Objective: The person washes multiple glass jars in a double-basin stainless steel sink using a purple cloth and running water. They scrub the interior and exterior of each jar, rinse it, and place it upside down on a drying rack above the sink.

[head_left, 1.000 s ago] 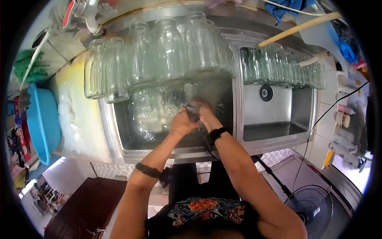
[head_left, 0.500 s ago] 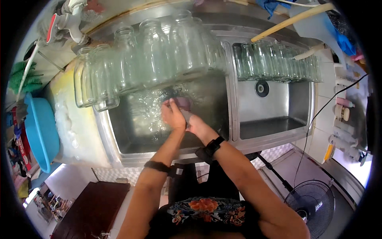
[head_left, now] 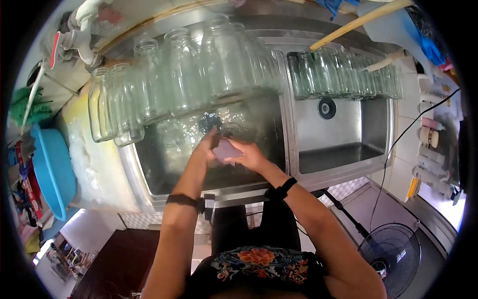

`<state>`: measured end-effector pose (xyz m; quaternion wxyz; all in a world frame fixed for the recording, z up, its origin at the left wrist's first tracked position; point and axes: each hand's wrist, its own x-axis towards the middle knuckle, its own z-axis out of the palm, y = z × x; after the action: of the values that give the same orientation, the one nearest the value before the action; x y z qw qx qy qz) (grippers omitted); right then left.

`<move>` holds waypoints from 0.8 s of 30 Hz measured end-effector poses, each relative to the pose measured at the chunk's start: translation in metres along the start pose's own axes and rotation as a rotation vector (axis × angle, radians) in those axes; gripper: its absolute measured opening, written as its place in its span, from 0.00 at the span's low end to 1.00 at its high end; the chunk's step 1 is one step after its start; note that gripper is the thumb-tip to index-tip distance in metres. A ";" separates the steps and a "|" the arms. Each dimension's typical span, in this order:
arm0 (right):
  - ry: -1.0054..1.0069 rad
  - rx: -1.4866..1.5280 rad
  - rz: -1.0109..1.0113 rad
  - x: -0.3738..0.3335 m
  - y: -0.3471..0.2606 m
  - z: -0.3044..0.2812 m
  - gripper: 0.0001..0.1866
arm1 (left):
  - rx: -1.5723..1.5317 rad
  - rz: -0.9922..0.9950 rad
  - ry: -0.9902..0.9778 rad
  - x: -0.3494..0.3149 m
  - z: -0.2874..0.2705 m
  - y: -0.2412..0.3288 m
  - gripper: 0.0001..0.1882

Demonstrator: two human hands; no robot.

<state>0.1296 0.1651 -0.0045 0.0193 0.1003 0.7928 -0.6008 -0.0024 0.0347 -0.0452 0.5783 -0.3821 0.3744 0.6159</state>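
Item: one mauve cloth (head_left: 228,151), soft, wet-looking and bunched into a rounded wad, held above the water of the left basin (head_left: 153,172), near its front edge. Right hand (head_left: 250,155): fingers and thumb clamped on the cloth. Left hand (head_left: 203,148): set against the cloth's left edge, fingers extended; whether they also pinch it cannot be told. Step in hand, by judgement: wet work with the cloth, gathering or squeezing it over the basin. Next move, by judgement: calls for a firm grip on slippery fabric, with the knuckles kept off the glass. Water: clear, rippled, bright with reflections; a dark rounded shape (head_left: 210,122) shows just beyond the fingertips, its kind unclear. Large bottles (head_left: 181,74): transparent, faintly green glass, smooth, shouldered, wide-mouthed, ranked upright along the back of the left basin. Small bottles (head_left: 326,74): same clear glass, slimmer, packed close at the back of the right basin (head_left: 343,137), which is brushed steel with a round dark drain (head_left: 326,108). Tub (head_left: 52,169): smooth blue plastic, curved rim, standing at far left. Stick (head_left: 361,24): pale, wood-like, slanting above the small bottles.
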 end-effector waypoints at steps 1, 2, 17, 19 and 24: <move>0.040 0.033 -0.029 -0.002 0.004 0.002 0.27 | -0.015 -0.009 -0.011 -0.009 0.007 -0.001 0.25; 0.087 0.031 0.036 0.001 -0.012 0.002 0.24 | -0.055 0.018 -0.001 -0.008 -0.001 -0.005 0.27; -0.102 -0.814 -0.163 -0.082 -0.013 -0.077 0.08 | -0.724 -0.235 -0.051 -0.104 0.078 -0.023 0.17; -0.020 -0.764 -0.284 -0.085 -0.011 -0.077 0.07 | -0.715 -0.238 -0.055 -0.104 0.092 -0.026 0.18; 0.176 -0.691 -0.361 -0.082 -0.025 -0.084 0.12 | -0.662 -0.247 -0.053 -0.107 0.122 -0.034 0.17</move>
<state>0.2133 0.2281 0.0545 -0.1220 -0.0018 0.9517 -0.2817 0.0316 0.1012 0.1027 0.5028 -0.5751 0.0905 0.6389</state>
